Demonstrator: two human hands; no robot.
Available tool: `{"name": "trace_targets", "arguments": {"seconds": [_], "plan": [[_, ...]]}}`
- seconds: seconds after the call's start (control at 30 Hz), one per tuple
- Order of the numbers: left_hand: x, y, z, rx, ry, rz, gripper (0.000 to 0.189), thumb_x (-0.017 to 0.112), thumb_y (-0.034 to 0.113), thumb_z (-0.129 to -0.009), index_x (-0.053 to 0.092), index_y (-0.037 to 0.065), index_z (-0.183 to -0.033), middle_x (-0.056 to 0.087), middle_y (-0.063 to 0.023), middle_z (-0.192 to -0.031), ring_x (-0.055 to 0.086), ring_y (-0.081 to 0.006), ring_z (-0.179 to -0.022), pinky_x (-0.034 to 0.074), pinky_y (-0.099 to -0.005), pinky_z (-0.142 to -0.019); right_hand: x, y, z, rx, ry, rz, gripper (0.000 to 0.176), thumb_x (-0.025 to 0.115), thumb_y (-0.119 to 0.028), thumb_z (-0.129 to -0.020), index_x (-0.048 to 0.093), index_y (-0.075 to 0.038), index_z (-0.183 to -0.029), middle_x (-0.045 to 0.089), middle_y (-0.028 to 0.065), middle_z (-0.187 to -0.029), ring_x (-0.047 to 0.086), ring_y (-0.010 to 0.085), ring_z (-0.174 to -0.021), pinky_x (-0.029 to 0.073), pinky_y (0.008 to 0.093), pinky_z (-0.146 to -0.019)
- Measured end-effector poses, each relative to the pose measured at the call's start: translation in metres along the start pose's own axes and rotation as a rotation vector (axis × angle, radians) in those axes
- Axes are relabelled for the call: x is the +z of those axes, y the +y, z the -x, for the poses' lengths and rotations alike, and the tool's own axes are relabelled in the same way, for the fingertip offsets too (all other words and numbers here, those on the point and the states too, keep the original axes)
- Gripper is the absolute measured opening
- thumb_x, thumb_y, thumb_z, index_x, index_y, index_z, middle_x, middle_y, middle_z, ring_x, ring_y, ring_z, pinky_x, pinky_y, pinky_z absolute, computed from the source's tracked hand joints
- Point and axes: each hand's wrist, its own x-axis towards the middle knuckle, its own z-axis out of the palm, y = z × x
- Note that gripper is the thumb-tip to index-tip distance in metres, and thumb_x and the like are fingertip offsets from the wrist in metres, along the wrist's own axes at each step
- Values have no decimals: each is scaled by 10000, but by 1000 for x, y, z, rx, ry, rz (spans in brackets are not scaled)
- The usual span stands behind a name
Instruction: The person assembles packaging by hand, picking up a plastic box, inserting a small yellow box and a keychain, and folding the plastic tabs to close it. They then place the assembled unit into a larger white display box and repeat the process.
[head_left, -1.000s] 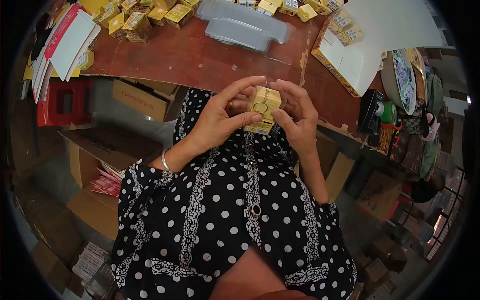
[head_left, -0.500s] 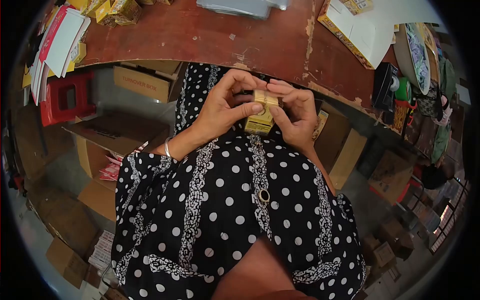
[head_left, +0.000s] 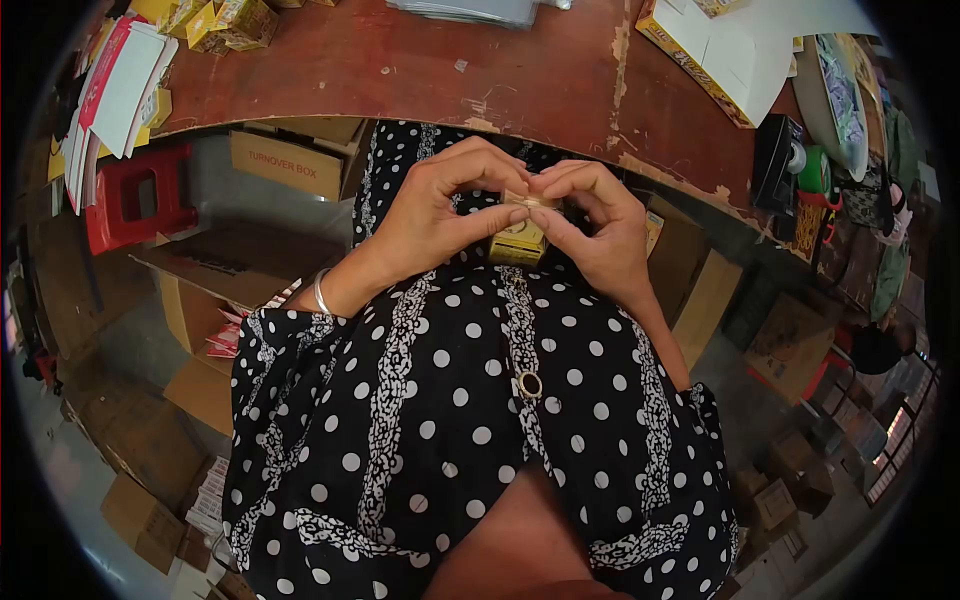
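A small yellow printed box (head_left: 517, 246) is held in front of my body, just below the table's front edge. My left hand (head_left: 450, 203) grips its upper end from the left, with the thumb tip pressed against the top. From the other side, my right hand (head_left: 595, 222) pinches that same end, and its fingertips meet those of my left hand. Fingers cover most of the box's upper part, so what they pinch there cannot be made out. The lower printed face stays visible.
The worn red-brown table (head_left: 400, 85) carries small yellow boxes (head_left: 240, 25), a stack of white and pink cards (head_left: 125, 85), clear plastic sheets (head_left: 475, 10) and an open white display tray (head_left: 715, 60). Below are a red stool (head_left: 140, 200), open cartons (head_left: 200, 320) and a "TURNOVER BOX" carton (head_left: 287, 164).
My fingers have closed in over the top of the yellow box, fingertips and thumbs now together. Earlier they were further apart and more of the box's top showed. The view shifted slightly.
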Motion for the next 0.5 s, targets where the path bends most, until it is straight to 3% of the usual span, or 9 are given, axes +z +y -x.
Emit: {"name": "trace_targets", "arguments": {"seconds": [0.07,0.2,0.27,0.33,0.37,0.43,0.5], "plan": [[0,2,-2,35,24,-92,140,784,58,-896,745,3,-1019,676,-83,-1070,688,-146,-997,576,-270,-889,-1,-2,-2,11,3,-2,129,765,8,-876,662,6,-953,693,112,-1100,666,141,-1034,552,286,-917],[0,10,-4,-16,52,-57,119,762,53,-915,759,6,-1025,679,-75,-1052,691,-132,-957,573,-257,-865,-1,-13,-8,95,20,-67,115,765,-5,-887,677,18,-957,706,94,-1030,678,124,-983,562,274,-883],[-1,11,-4,-80,50,-25,112,736,48,-933,764,14,-1036,703,-111,-1107,685,-168,-1067,562,-285,-904,-3,-12,-10,102,4,-55,107,768,-14,-889,679,17,-940,710,89,-1011,675,125,-990,559,279,-880],[-1,4,-2,-60,56,-16,116,746,48,-926,764,14,-1035,693,-95,-1089,690,-158,-1002,568,-278,-883,-5,-8,-12,110,-14,-44,102,770,-22,-891,681,15,-924,715,84,-993,672,126,-996,556,285,-878],[-1,2,-2,-39,62,-8,121,756,49,-918,764,15,-1034,683,-80,-1071,695,-148,-937,575,-271,-861,-6,-2,-11,45,-32,4,93,770,-24,-889,686,10,-910,721,83,-1003,674,145,-1000,551,303,-882],[-5,0,-2,48,28,-117,137,766,47,-905,768,22,-1040,688,-88,-1085,697,-178,-971,575,-293,-884,-9,7,-9,-18,-50,54,85,770,-27,-887,692,5,-897,727,82,-1013,676,164,-1004,546,321,-886],[-8,-3,1,138,-7,-229,155,776,45,-891,771,29,-1045,693,-95,-1099,699,-207,-1005,575,-314,-906,-10,14,-7,-309,-72,188,90,785,-26,-865,706,-7,-903,735,82,-1039,680,231,-1028,538,361,-912]]}}
